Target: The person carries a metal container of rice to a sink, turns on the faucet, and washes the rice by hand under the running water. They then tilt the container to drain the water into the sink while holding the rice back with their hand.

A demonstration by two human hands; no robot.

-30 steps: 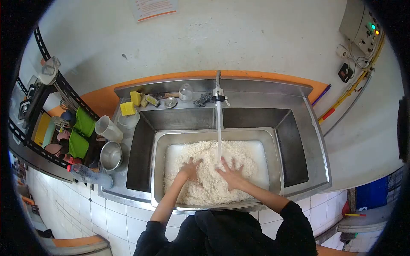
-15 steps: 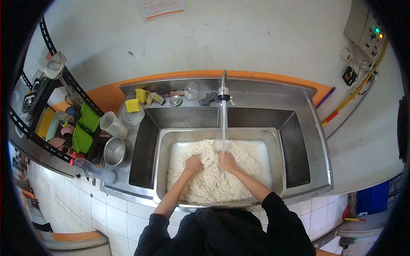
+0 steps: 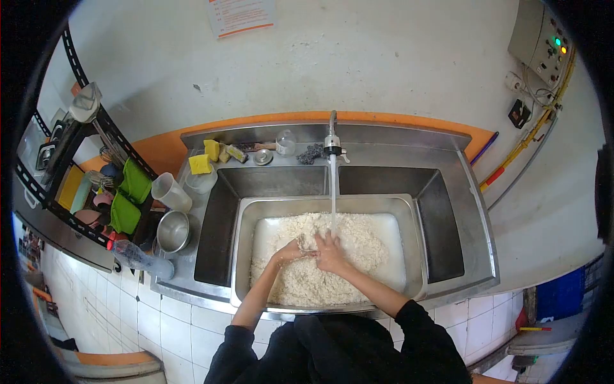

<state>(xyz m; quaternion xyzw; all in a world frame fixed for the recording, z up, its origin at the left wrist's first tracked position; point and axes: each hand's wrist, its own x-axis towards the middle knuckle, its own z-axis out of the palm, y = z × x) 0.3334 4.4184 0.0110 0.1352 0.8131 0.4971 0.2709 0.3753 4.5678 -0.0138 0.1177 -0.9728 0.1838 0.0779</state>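
Observation:
A wide steel pan [image 3: 414, 256] set across the sink holds a pale, crumbly, grain-like mass [image 3: 320, 285] in cloudy white water. Over the middle of it my hands meet. My left hand [image 3: 293, 251] is turned inward, wet grains clinging about its fingers, which are partly hidden where they reach the other palm. Fingers spread, my right hand [image 3: 330, 255] lies against the left fingertips, its back toward me. From the faucet [image 3: 332, 144] a stream of water falls into the pan just beyond my right fingers.
Dark double sink basins [image 3: 441, 224] show around the pan. To the left stand a steel bowl [image 3: 173, 232], a plastic jug [image 3: 171, 191] and a lying bottle [image 3: 142, 259]. Yellow sponges [image 3: 200, 164] and a scouring pad [image 3: 311, 154] sit on the back ledge. A loaded shelf rack [image 3: 121, 137] is further left.
Both hands have lifted out of the grain mass and come together. My right hand has opened and moved slightly toward me. Water still runs; the view has tilted slightly upward.

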